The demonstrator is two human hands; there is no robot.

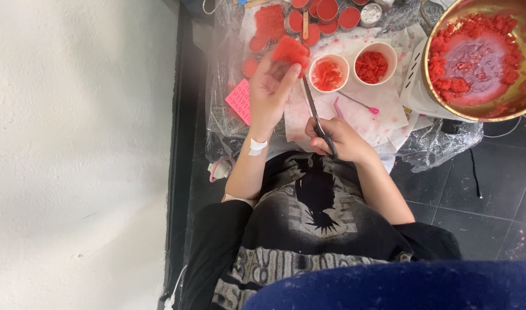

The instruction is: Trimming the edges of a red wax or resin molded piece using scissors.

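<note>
Scissors (318,120) gripped in right hand (340,139), fingers curled shut through the handles, blades pointing up toward a red wax chunk (291,50). Chunk pinched at the fingertips of left hand (271,92), raised over the paper-covered desk (383,117). Beside it, two small white cups (328,73) (372,64) each part-filled with red wax bits, so cutting judged well under way yet unfinished, chunk mostly whole. Further back, round tins (326,12) already filled with red wax. At right, brass-coloured pot (480,57) holding half-melted red wax. Pink stirrer (360,104) lying below the cups.
</note>
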